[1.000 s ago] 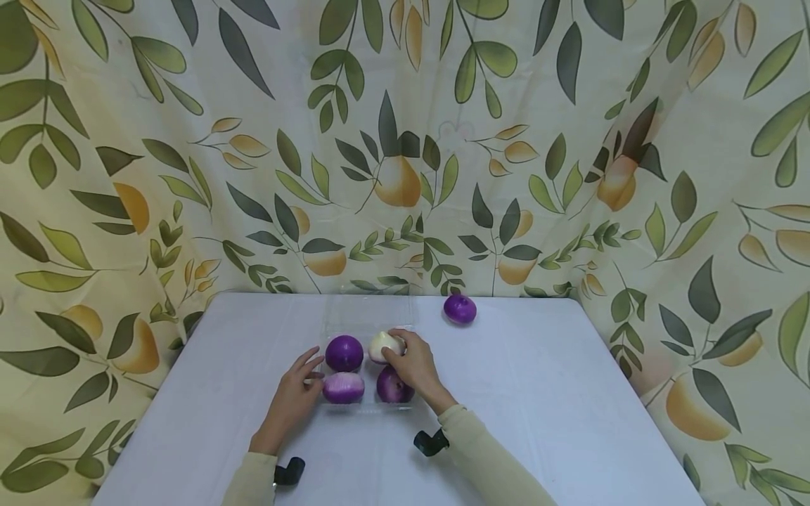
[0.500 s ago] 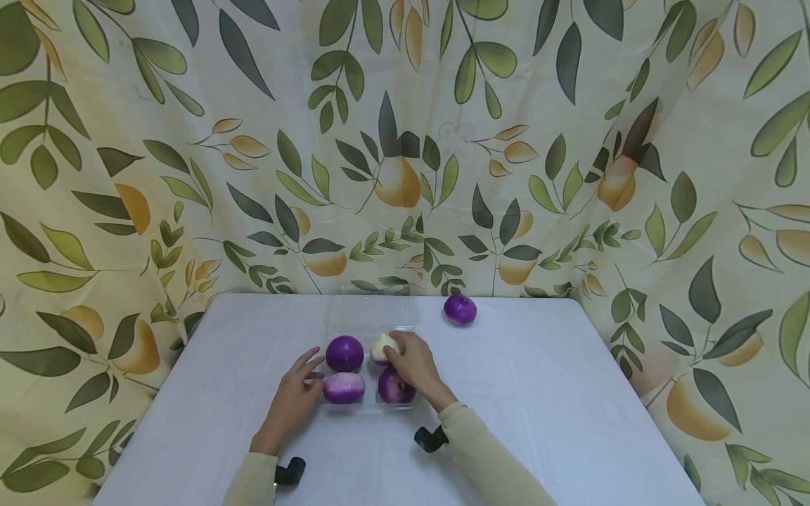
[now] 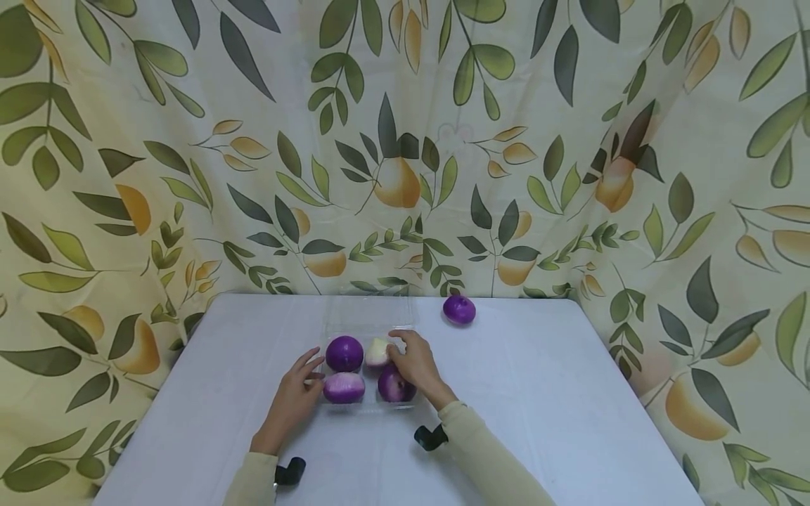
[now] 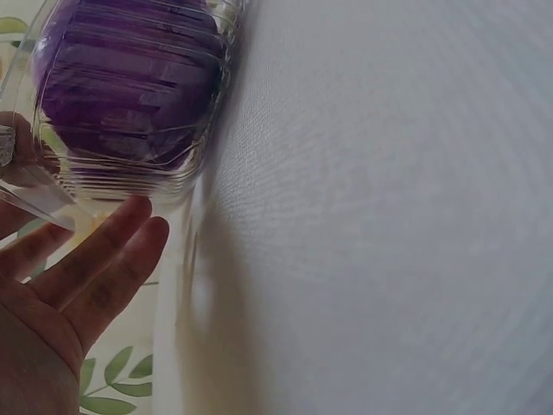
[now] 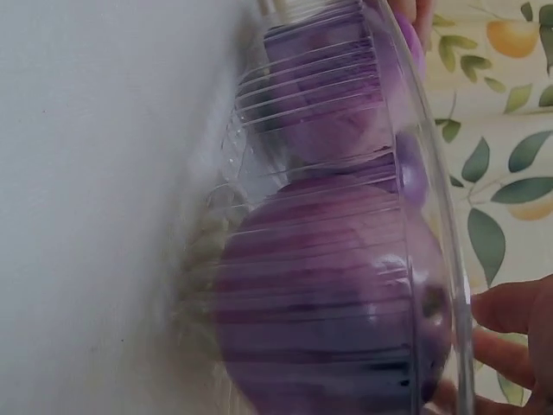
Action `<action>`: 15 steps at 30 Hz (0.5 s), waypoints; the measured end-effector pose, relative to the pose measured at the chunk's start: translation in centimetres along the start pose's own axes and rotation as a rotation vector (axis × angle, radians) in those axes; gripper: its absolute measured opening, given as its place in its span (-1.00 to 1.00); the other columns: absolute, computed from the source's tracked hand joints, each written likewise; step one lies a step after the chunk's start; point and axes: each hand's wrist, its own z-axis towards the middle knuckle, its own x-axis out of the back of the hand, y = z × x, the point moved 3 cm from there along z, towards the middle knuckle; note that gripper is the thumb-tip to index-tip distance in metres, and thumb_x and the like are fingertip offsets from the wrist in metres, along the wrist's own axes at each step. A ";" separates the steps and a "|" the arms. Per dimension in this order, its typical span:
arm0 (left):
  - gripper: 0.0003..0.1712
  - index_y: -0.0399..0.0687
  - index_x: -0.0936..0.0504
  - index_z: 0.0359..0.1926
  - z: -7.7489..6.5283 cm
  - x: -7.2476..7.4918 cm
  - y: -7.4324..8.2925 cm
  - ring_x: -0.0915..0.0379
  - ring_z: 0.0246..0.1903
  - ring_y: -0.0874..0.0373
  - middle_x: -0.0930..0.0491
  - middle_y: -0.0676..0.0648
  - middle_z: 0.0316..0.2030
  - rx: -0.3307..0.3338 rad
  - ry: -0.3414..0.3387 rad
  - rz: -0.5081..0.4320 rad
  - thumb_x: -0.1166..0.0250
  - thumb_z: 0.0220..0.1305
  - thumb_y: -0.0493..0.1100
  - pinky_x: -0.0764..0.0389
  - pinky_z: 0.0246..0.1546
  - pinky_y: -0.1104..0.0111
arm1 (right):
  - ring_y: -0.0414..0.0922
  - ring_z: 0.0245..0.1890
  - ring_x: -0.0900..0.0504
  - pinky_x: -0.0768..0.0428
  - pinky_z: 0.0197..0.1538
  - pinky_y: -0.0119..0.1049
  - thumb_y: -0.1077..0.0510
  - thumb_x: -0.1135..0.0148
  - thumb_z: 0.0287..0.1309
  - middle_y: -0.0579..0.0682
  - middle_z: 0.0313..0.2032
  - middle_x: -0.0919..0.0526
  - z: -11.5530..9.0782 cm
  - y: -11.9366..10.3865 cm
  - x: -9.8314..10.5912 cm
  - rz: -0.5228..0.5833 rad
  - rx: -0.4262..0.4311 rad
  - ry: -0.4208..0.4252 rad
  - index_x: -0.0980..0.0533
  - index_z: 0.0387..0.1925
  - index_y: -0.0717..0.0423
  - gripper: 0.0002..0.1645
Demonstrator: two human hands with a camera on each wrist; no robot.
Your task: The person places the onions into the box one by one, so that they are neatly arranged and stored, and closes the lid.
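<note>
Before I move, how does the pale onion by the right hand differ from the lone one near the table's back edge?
The pale onion shows a whitish top; the lone onion looks purple. The pale onion sits in the clear container; the lone onion rests outside it on the table. The right hand is at the pale onion; no hand is near the lone onion. Both are rounded.

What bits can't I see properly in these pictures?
Head view: part of the near right onion, covered by the right hand.
Left wrist view: the rest of the box, cut off by the top and left edges; the left hand is cut off too.
Right wrist view: one end of the biggest-looking onion, cut off by the bottom edge.
</note>
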 end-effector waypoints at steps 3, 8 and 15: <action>-0.50 -0.34 -0.54 0.18 0.0 0.0 0.0 -0.69 -0.13 -0.02 -0.38 -0.19 0.36 -0.012 0.004 -0.003 -0.24 0.17 -0.40 -0.74 -0.16 0.22 | 0.16 0.03 -0.62 -0.63 0.07 0.02 0.14 -0.22 0.22 0.18 0.09 -0.64 0.0 0.1 0.1 0.005 0.016 -0.002 -0.60 0.04 0.12 -0.64; -0.49 -0.34 -0.54 0.19 0.0 0.0 -0.1 -0.69 -0.13 0.00 -0.38 -0.19 0.36 -0.016 0.001 0.008 -0.23 0.17 -0.41 -0.74 -0.17 0.24 | 0.16 0.14 -0.58 -0.64 0.14 0.01 0.16 -0.22 0.22 0.16 0.12 -0.62 -0.1 -0.3 0.8 0.068 0.034 -0.006 -0.59 0.05 0.13 -0.64; -0.50 -0.32 -0.55 0.19 0.0 0.0 -0.3 -0.69 -0.14 0.04 -0.39 -0.17 0.36 -0.026 0.009 0.015 -0.23 0.18 -0.40 -0.74 -0.18 0.25 | 0.10 0.21 -0.54 -0.56 0.25 0.02 0.18 -0.22 0.23 0.10 0.15 -0.61 -0.2 -2.0 2.8 0.151 0.057 0.007 -0.58 0.07 0.09 -0.64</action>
